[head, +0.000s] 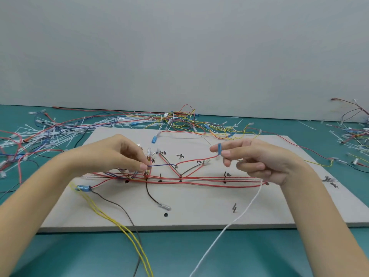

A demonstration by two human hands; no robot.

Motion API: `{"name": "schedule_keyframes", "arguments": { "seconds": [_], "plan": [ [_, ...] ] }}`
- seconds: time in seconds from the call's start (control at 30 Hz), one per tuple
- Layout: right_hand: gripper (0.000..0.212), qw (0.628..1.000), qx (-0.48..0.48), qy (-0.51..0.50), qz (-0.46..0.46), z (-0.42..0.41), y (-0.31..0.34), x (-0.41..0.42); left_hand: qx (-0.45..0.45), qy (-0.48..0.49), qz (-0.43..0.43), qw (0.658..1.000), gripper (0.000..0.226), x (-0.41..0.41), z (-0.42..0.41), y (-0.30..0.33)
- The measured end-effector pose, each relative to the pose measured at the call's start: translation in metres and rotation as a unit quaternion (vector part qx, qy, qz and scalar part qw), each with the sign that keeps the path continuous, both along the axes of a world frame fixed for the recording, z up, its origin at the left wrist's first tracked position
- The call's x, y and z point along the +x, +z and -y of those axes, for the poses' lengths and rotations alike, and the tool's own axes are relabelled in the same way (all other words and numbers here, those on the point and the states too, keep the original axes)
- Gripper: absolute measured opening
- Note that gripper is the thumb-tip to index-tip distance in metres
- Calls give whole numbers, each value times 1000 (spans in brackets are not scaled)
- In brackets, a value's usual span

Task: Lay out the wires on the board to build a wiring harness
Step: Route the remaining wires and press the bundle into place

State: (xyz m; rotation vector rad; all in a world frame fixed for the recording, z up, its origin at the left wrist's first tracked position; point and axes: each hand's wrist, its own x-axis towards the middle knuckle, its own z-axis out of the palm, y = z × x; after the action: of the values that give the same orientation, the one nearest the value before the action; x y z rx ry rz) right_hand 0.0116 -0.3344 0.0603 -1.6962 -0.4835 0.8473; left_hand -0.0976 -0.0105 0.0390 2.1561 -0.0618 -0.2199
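Note:
A pale grey board (pixel 199 214) with pegs and handwritten marks lies on the teal table. Several red and brown wires (pixel 199 179) run along its middle row of pegs. My left hand (pixel 119 154) pinches a thin blue wire (pixel 159 165) near the pegs at the left-centre. My right hand (pixel 257 158) pinches the blue terminal (pixel 219 149) of a red wire (pixel 193 159) that loops down to the board. A white wire (pixel 235 218) hangs from under the right hand toward the front edge. Yellow wires (pixel 119 224) with a blue connector (pixel 83 188) trail off the board's front left.
Loose wires and white cable ties lie heaped at the back left (pixel 46 132) and behind the board (pixel 183 118). Another tangle (pixel 353 132) sits at the right edge. A brown wire with a metal terminal (pixel 164 206) lies on the board's front middle. A plain wall stands behind.

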Motion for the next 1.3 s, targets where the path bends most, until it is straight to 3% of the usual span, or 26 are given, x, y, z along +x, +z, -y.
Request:
{"name": "schedule_keyframes", "arguments": {
  "seconds": [0.13,0.27,0.37,0.43,0.47,0.53,0.63,0.8,0.97,1.03,1.13,1.3],
  "plan": [
    [40,992,-100,11,81,14,16,9,6,-24,-20,999,20,0,2,-3],
    [28,960,-140,-105,217,22,25,23,1,-24,-31,999,19,0,4,-6],
    [17,925,-111,-191,308,15,16,28,10,-27,-40,999,14,1,3,-5],
    [7,892,-22,-296,342,5,6,29,13,-33,-52,998,5,0,2,-5],
    [20,881,19,-341,328,1,0,31,12,-38,-59,997,2,-1,3,-4],
    [50,906,38,-356,227,-2,-5,33,7,-52,-73,996,7,-2,4,-4],
    [77,975,30,-221,17,2,-11,29,6,-65,-83,994,11,-2,3,-3],
    [57,955,205,-155,-145,3,-15,24,-46,-19,-29,998,12,2,10,-8],
    [26,858,417,-74,-291,-7,-16,14,-57,-40,2,998,26,2,32,-13],
    [15,833,456,-83,-303,-14,-16,10,-103,-62,-14,993,22,2,42,-14],
    [28,817,493,-95,-284,-21,-18,6,-128,-71,-27,989,33,3,52,-16],
    [29,824,498,-172,-207,-31,-22,5,-113,-78,-41,990,26,2,57,-24]
  ]
}}
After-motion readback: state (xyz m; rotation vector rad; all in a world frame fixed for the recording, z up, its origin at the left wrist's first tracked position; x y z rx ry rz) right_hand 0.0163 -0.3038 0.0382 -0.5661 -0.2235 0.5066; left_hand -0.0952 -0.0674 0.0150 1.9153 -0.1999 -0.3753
